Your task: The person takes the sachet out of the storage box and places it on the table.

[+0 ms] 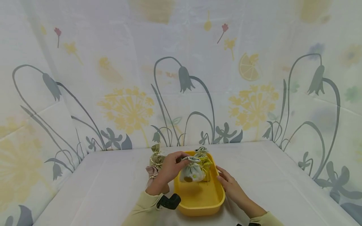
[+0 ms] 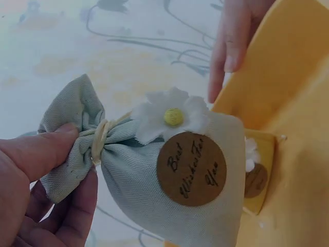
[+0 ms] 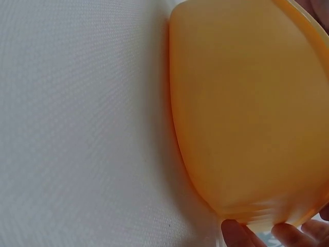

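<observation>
My left hand pinches the gathered neck of a pale grey-green drawstring pouch between thumb and fingers. This pouch carries a white fabric flower and a round brown "Best Wishes For You" label, and hangs over a yellow tray. Inside the tray, toward its far end, stand a yellow pouch and another grey-green pouch. My right hand touches the tray's right side, its fingers extended along the outer wall near the rim.
Left of the tray, partly behind my left forearm, stand an olive pouch, a pinkish pouch and a darker green pouch farther back. A white cloth covers the table, and a flower-printed curtain rises behind it.
</observation>
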`<state>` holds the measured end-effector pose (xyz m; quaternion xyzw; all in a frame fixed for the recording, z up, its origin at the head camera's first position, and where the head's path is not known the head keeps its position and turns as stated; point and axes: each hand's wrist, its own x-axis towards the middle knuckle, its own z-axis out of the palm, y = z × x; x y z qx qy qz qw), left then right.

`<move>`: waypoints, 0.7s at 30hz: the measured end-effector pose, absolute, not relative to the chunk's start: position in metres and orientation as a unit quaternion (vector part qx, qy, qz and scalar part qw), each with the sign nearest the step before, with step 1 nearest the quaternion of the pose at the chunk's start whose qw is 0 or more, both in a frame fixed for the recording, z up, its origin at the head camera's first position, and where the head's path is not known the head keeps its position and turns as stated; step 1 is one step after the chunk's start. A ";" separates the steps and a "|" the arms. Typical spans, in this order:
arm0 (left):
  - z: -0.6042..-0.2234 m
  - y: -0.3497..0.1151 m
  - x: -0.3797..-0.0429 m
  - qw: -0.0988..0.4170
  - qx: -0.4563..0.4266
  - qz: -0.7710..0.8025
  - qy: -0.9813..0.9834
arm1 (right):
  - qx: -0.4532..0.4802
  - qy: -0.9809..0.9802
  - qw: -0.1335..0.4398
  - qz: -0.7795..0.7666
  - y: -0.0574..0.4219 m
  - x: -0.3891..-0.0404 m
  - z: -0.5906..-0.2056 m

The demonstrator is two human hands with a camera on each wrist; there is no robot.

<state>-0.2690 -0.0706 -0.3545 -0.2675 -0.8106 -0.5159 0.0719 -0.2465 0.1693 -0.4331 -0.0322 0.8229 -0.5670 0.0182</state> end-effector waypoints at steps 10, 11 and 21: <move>-0.338 -0.087 -0.261 0.125 -0.196 -0.547 -0.804 | -0.033 0.818 0.020 -0.573 0.169 -0.247 -0.434; -0.336 -0.089 -0.260 0.130 -0.192 -0.547 -0.804 | -0.033 0.818 0.020 -0.574 0.169 -0.247 -0.435; -0.321 -0.111 -0.259 0.156 -0.179 -0.521 -0.820 | -0.034 0.822 0.021 -0.568 0.169 -0.248 -0.434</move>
